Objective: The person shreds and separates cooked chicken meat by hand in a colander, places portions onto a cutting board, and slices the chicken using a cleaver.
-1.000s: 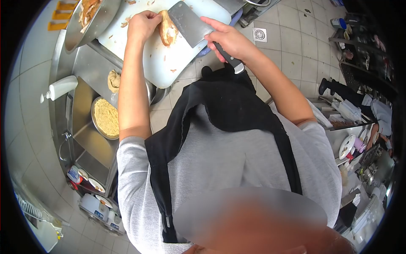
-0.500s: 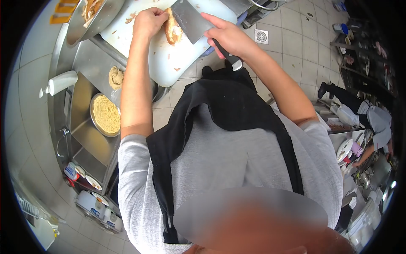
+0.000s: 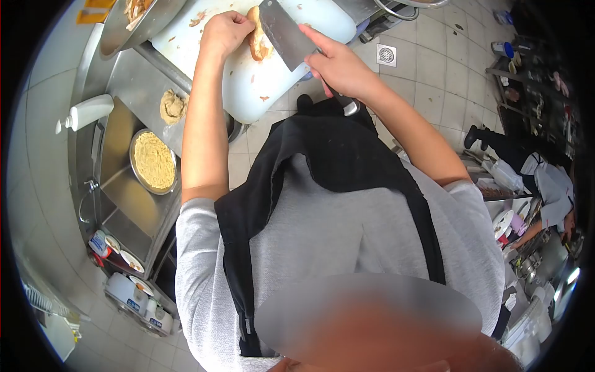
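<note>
On the white cutting board point(image 3: 248, 93) lies a long browned piece of food point(image 3: 258, 38) with a pale cut side, possibly meat. My left hand point(image 3: 227, 33) is closed, its fingertips pinched at the left edge of the piece. My right hand point(image 3: 338, 65) is wrapped round the black handle of a wide cleaver point(image 3: 286, 32). The cleaver's blade stands tilted along the right side of the piece. Small brown scraps lie scattered on the board.
A metal bowl point(image 3: 114, 38) with torn browned pieces stands upper left. Dough point(image 3: 173, 106) sits on the steel counter, and a round pan of yellow mixture point(image 3: 154, 161) is in the sink. A white bottle point(image 3: 90, 113) lies left. Another person point(image 3: 551, 183) bends at the far right.
The view has shifted slightly, so the board and both hands appear a little further right. The cleaver remains beside the piece. At the far right, the other person's arm reaches over the counter.
</note>
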`<state>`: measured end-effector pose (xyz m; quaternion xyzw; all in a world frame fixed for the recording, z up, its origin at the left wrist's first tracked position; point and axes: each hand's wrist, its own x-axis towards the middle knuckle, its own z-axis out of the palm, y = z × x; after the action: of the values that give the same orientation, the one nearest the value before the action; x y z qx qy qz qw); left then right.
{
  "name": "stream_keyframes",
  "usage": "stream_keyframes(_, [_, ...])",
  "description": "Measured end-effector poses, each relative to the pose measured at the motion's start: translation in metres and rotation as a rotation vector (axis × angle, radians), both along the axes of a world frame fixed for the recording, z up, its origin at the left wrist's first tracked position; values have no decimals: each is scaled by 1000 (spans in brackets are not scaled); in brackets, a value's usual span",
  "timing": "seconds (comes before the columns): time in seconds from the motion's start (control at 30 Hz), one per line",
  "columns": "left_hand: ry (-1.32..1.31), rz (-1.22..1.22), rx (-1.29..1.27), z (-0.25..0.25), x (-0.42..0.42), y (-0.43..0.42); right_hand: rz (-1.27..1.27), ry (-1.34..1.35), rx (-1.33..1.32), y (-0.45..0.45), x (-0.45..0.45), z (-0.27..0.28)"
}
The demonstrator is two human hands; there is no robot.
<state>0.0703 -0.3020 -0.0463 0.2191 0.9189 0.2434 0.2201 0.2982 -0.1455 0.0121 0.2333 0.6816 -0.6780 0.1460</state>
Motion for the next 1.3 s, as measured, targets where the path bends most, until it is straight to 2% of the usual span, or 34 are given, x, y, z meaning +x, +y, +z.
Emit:
stream_keyframes(0.17, [-14, -6, 29, -12, -3, -8, -7, 20, 61, -8, -13, -9])
stream_keyframes(0.73, [-18, 18, -9, -12, 0, -3, 25, -4, 47, -8, 24, -4])
stream_keyframes(0.83, [-84, 24, 51, -16, -2, -4, 35, -14, 72, -16, 20, -4])
stream_keyframes(1.03, [-12, 14, -69, -9, -1, 2, 81, -29, 98, -12, 35, -2])
stream_keyframes(1.1, [-110, 56, 22, -18, -8, -3, 120, -59, 107, -12, 35, 1])
stream_keyframes(1.23, [-125, 38, 17, -21, -14, -2, 113, -35, 112, -17, 36, -3])
stream_keyframes(1.3, [-125, 16, -236, -15, -16, 5, 134, -30, 144, -15, 38, -2])
